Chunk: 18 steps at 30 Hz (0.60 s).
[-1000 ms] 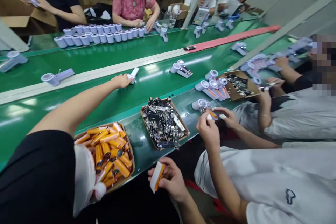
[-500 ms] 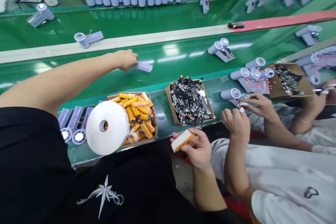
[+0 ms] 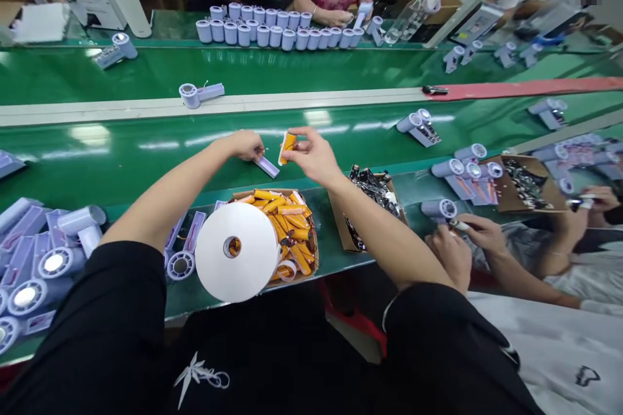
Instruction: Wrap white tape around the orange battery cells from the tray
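Note:
Over the green conveyor, my left hand [image 3: 247, 144] is closed around a lavender handheld fan housing [image 3: 268, 167]; only its open handle end shows past the fingers. Just to the right, my right hand [image 3: 315, 154] pinches an orange battery [image 3: 289, 142] with a white strip along one side. A small gap separates the battery from the handle. Below my hands, a box holds many orange wrapped batteries [image 3: 294, 217]. A large white tape roll [image 3: 214, 253] hides part of that box. My right forearm passes across the box of black circuit boards [image 3: 372, 185].
Lavender fan bodies [image 3: 58, 262] are piled at left, beside my left arm. A co-worker's hands [image 3: 450, 249] work on a fan at right. Another fan [image 3: 191, 96] lies on the pale centre strip [image 3: 292, 85]. Rows of fans [image 3: 275, 37] stand across the line.
My right hand has carried the battery up and forward from the bench's front edge to beside my left hand. The view has shifted, bringing the fan pile at left into sight.

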Tool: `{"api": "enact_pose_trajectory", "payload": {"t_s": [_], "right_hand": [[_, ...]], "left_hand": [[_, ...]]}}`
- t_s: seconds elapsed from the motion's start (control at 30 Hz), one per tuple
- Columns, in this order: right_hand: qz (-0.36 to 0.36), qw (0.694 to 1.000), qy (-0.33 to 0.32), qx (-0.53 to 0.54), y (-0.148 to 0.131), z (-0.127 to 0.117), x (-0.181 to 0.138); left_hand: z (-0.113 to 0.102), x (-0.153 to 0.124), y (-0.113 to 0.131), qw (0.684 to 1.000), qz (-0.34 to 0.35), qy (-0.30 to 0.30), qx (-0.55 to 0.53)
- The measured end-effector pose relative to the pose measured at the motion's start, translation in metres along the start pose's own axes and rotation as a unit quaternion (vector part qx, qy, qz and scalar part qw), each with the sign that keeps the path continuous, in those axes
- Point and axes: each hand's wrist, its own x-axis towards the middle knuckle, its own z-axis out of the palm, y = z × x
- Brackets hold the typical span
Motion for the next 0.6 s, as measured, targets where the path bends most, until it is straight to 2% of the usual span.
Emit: {"api": "enact_pose_trajectory", "payload": {"t_s": [0.1, 0.23, 0.3, 0.43, 0.6], "right_hand": [[0.016, 0.992, -0.03, -0.121, 0.025, 0.013, 0.028], [0.013, 0.965, -0.061, -0.256, 0.04, 0.024, 0.032], [0.015, 0.937, -0.088, -0.339, 0.041, 0.028, 0.03], [0.023, 0.851, -0.148, -0.502, 0.039, 0.031, 0.029], [0.022, 0.812, -0.2, -0.548, 0.034, 0.037, 0.038]], "left_hand": [[-0.002, 0.002, -0.004, 0.999, -0.008, 0.025, -0.028], [0.006, 0.002, -0.001, 0.996, -0.023, 0.066, -0.057], [0.01, 0.003, 0.003, 0.994, -0.029, 0.077, -0.069], [0.015, 0.01, 0.009, 0.991, -0.037, 0.089, -0.094], [0.018, 0.013, 0.016, 0.987, -0.047, 0.095, -0.124]]}}
